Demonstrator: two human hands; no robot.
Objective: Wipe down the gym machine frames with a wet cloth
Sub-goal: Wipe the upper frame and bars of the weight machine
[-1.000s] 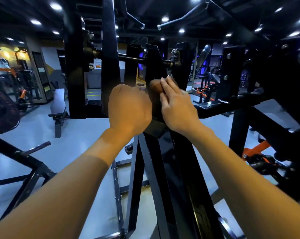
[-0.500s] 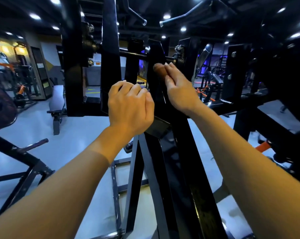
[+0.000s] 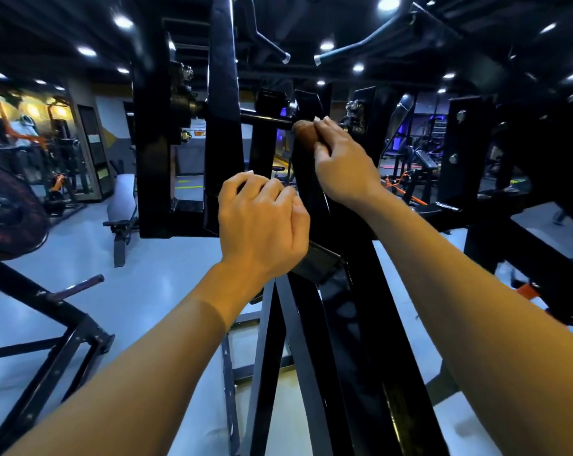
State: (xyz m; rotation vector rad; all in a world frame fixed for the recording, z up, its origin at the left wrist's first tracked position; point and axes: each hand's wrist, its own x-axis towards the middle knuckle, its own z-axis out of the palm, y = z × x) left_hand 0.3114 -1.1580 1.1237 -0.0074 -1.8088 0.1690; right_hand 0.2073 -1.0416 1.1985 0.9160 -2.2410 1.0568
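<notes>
A black steel gym machine frame [image 3: 344, 324] rises in front of me, its sloped beam running up to a cross axle. My right hand [image 3: 341, 169] holds a bunched brown cloth [image 3: 305, 135] against the upright just below the axle, fingers wrapped round the cloth. Lower and to the left, my left hand [image 3: 262, 225] has its fingers curled over the frame where the beams meet. Its fingertips are hidden behind the hand.
A grey padded bench [image 3: 122, 205] stands on the pale floor at the left. A dark weight plate [image 3: 5, 209] and another black frame [image 3: 64, 317] sit at the near left. Two bar handles [image 3: 272, 44] hang overhead. More black frame members and an orange part [image 3: 528, 291] crowd the right.
My right hand has slid the brown cloth up the upright, from beside my left hand to just under the axle. My left hand has stayed in place.
</notes>
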